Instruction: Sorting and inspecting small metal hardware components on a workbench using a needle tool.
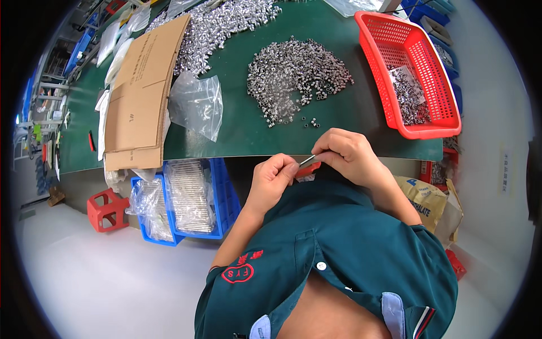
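Between my two hands, at the table's near edge, is a thin grey metal rod (306,162). My left hand (272,179) pinches one end with thumb and forefinger. The other end sits in the closed fingertips of my right hand (351,155), which hide part of it. Just beyond, a pile of small silver metal sleeves (288,70) is spread on the green table (237,135). A few loose sleeves (311,122) lie apart from the pile, close to my right hand.
A red perforated basket (420,133) with small metal parts stands at the right. To the left lie a clear plastic bag (197,104), a cardboard sheet (138,101) and a larger heap of metal pieces (220,25). Blue crates (226,195) and a red stool (107,210) are below.
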{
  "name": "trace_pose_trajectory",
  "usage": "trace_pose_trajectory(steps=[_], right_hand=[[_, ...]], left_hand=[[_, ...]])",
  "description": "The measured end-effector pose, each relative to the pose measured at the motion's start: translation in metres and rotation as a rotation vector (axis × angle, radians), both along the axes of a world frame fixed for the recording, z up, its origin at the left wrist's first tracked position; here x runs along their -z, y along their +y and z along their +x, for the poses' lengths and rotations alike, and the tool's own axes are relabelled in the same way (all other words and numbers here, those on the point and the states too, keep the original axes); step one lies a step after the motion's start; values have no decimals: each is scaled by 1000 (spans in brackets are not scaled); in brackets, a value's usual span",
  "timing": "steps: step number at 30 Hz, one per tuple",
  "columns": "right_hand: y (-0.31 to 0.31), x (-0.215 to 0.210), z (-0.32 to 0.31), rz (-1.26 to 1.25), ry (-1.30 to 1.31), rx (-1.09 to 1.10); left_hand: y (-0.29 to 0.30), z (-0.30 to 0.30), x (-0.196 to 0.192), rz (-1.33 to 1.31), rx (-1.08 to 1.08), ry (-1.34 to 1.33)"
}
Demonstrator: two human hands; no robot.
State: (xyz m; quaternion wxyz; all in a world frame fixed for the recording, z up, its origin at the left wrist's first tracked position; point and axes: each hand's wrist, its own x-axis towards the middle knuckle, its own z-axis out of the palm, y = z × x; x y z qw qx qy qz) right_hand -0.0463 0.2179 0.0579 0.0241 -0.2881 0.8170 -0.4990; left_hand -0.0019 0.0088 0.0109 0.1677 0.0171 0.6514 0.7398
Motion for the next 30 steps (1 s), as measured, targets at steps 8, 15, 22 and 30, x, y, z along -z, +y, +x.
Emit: trace_pose_trajectory(steps=[8, 15, 22, 30], right_hand=[[-4, -7, 2, 22, -32, -3], [-1, -2, 4, -37, -18, -90], [-7, 9, 8, -398, -822, 145], [-9, 8, 6, -160, -236, 104]], left_hand=[[2, 1, -7, -84, 3, 80], [-4, 5, 4, 274, 61, -192], [5, 2, -12, -233, -72, 275], [-1, 3, -3, -62, -67, 130]])
